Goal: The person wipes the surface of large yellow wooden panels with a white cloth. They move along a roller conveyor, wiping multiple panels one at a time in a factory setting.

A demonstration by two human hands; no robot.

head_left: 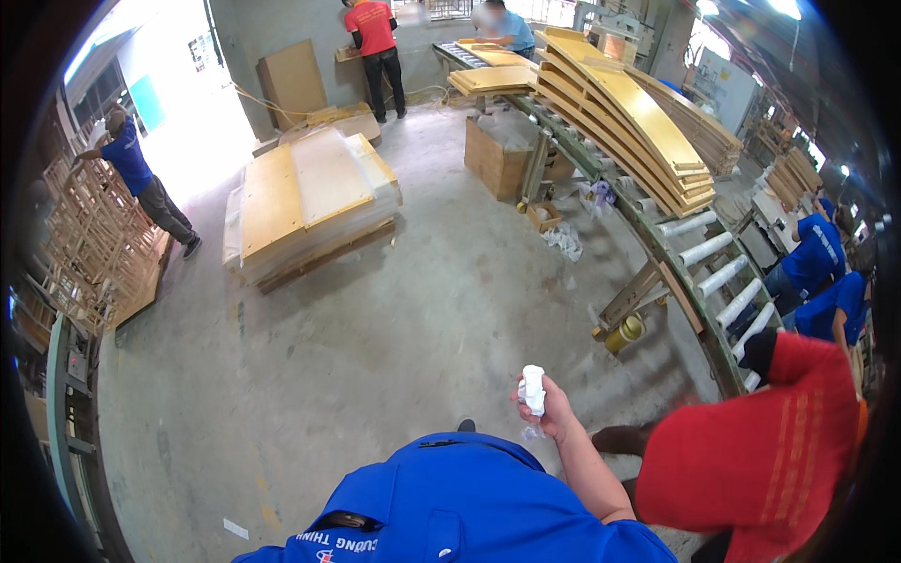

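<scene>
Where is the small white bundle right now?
In the head view, right of centre and below the middle, the small white bundle is held in the person's right hand, left of the nearest co-worker's red shirt.

Dressed in a blue short-sleeved shirt (460, 483), marked with white lettering (340, 541) and a small emblem. Bare at the right hand (556, 405). Shod darkly.

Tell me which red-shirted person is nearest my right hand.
The person at lower right, beside your right hand; the other red shirt is by the far wall.
</scene>
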